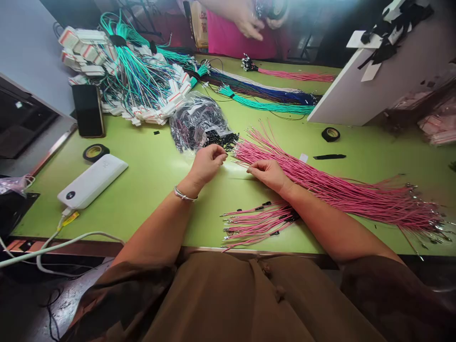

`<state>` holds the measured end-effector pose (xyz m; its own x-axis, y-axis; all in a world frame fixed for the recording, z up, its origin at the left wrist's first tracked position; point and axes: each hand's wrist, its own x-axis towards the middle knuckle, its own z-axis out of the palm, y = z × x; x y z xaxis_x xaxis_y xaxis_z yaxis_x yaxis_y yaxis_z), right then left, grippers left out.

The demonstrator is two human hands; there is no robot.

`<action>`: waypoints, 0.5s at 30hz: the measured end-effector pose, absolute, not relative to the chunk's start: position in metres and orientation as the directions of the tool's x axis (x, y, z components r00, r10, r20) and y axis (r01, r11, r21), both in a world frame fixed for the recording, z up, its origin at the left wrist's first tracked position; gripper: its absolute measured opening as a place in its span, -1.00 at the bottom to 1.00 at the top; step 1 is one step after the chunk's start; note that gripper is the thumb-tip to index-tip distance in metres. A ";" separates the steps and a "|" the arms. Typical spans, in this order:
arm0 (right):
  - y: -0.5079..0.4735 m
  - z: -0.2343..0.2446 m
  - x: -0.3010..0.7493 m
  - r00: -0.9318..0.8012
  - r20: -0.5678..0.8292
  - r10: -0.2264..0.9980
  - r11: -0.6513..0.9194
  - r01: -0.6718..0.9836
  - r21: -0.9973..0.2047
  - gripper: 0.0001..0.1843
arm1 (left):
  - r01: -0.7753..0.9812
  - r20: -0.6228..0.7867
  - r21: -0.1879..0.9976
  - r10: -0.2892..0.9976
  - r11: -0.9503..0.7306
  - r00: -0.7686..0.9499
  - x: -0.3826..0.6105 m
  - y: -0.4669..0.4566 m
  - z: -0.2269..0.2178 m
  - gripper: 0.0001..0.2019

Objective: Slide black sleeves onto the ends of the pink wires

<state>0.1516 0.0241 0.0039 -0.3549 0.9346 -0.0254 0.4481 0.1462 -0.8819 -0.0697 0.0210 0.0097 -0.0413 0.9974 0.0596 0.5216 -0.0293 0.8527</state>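
My left hand (pixel 208 165) is pinched closed beside a clear plastic bag (pixel 199 118) of dark parts. At its fingertips shows a tiny black piece, too small to name surely. My right hand (pixel 269 175) pinches a pink wire, whose bare end points left toward my left hand. Under and behind the right forearm lies a large bundle of pink wires (pixel 320 190) with metal terminals at the ends. Small black parts (pixel 223 138) spill from the bag near the bundle's left end. Closer to me lie several pink wires (pixel 249 225) with black pieces on them.
A white power bank (pixel 93 181) with a cable, a phone (pixel 88 111) and a tape roll (pixel 95 152) are at left. Teal wire bundles (pixel 142 66) with white connectors fill the back left. Right are another tape roll (pixel 331 134) and a white panel (pixel 352 85). Another person's hand (pixel 249 21) shows opposite.
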 end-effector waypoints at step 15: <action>0.024 0.003 0.152 -0.347 -0.040 0.937 0.145 0.491 -0.859 -0.73 | 0.007 -0.202 0.979 0.970 0.203 0.135 -0.064 0.017 0.005 -0.73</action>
<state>0.1516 0.0236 0.0034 -0.3467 0.9371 -0.0399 0.4905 0.1449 -0.8593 -0.0635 0.0170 0.0045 0.1351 0.9699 -0.2024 0.0066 0.2034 0.9791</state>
